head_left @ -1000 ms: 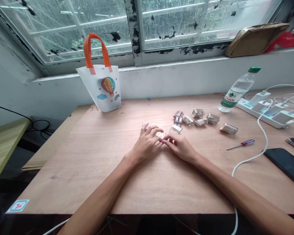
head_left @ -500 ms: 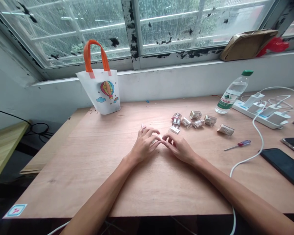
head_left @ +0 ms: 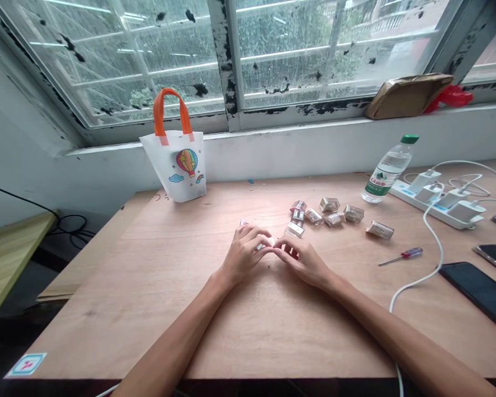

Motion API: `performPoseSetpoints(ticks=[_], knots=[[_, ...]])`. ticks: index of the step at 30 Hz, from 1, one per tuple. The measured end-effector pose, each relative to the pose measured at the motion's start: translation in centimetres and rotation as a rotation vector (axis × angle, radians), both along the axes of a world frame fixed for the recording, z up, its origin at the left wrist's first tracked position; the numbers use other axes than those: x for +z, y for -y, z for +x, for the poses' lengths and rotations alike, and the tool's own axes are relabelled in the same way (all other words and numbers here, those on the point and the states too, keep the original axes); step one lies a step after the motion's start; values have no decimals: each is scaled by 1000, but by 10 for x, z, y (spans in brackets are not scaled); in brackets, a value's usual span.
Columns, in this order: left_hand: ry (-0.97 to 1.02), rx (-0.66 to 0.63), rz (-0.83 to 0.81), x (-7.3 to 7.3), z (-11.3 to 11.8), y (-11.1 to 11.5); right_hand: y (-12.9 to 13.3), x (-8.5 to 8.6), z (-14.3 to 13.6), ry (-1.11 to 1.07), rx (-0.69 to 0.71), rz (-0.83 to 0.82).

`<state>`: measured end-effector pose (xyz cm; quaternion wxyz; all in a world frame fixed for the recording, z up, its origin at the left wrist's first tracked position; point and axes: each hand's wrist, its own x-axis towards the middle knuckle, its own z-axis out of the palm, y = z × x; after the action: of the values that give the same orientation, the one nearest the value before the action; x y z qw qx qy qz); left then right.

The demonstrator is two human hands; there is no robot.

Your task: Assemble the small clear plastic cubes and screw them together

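My left hand (head_left: 248,251) and my right hand (head_left: 298,256) meet at the fingertips over the middle of the wooden table. Both have their fingers bent and pinched around something small and pale, mostly hidden by the fingers. A small pinkish piece (head_left: 243,222) shows just beyond my left hand's knuckles. Right behind my right hand lies a small clear-and-silver packet (head_left: 294,230), at the near end of a cluster of several similar packets (head_left: 329,204). One packet (head_left: 379,230) lies apart to the right.
A screwdriver (head_left: 400,256), a white cable (head_left: 413,284) and a black phone (head_left: 477,292) lie on the right. Behind them are a water bottle (head_left: 386,171) and a power strip (head_left: 436,204). A white bag (head_left: 182,171) with orange handles stands at the back left.
The camera view has tipped up slightly, so the scene sits lower in the picture. My hands stay together, with their fingertips slightly shifted.
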<state>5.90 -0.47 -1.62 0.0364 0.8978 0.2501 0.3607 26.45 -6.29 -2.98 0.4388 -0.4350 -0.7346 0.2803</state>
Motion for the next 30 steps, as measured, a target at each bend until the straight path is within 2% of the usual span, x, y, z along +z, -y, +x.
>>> performPoseSetpoints(ticks=[6,11,16,20,23,26,30], knots=[[-8,-13,70,6,1,5,0,2,0,-106,58,-186],[15,14,49,6,1,7,0,4,3,-220,110,-289],[33,8,56,3,-1,5,1,4,2,-238,149,-289],[23,-2,39,5,-2,4,1,2,-1,-239,103,-242],[-62,11,-3,12,-10,1,-2,-1,0,-290,26,-252],[-254,-13,-40,18,-25,-6,-7,-7,4,-363,-22,-293],[-382,-6,-77,13,-38,-18,-11,-13,6,-418,-58,-332]])
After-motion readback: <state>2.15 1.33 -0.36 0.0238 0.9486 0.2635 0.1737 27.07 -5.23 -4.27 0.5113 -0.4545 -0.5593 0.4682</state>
